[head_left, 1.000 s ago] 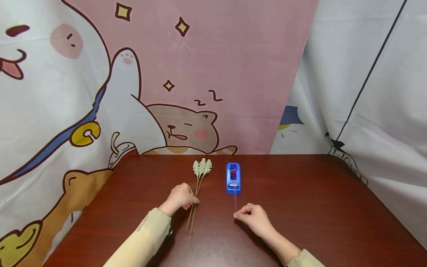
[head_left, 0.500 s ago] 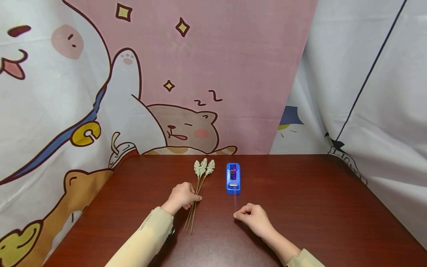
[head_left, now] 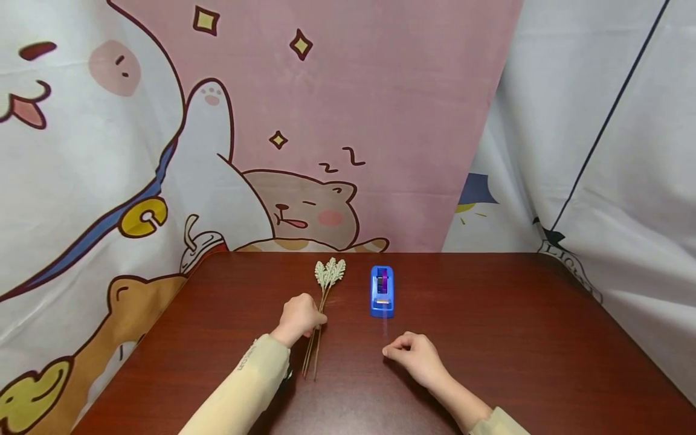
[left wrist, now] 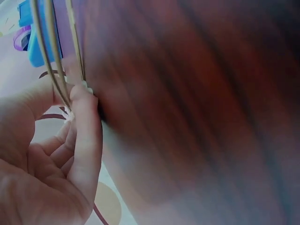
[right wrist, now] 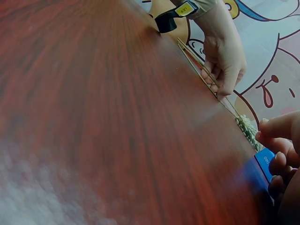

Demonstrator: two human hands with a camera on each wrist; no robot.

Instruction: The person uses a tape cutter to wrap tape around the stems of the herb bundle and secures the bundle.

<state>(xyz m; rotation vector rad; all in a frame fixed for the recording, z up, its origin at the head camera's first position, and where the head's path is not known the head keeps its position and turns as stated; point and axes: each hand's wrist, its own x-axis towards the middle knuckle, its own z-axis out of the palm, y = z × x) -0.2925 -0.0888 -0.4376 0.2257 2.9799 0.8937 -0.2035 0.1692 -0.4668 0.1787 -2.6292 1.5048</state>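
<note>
Cartoon-printed fabric (head_left: 413,121) rises behind the glossy red-brown counter (head_left: 489,320). Your left hand (head_left: 299,317) pinches three pale flower sprigs (head_left: 328,279) partway along their thin stems, thumb against fingers, left of the counter's middle. Their long axis runs away from you with a slight lean to the right: the bunched heads point toward the fabric, and the bare stem ends splay toward you. Whether the stems touch the wood is hard to tell. You seem to be evening up the bundle; a light pinch and small rolls of the thumb should align the stems without snapping them. Right of the heads, the blue tape dispenser (head_left: 382,292) stands with its long axis running toward you, cutter end nearest. From it a clear tape strip (head_left: 385,328) reaches toward your right hand (head_left: 415,356), whose thumb and index finger press together, apparently on its end. Hold that strip straight and lightly taut, so it doesn't fold onto itself.
</note>
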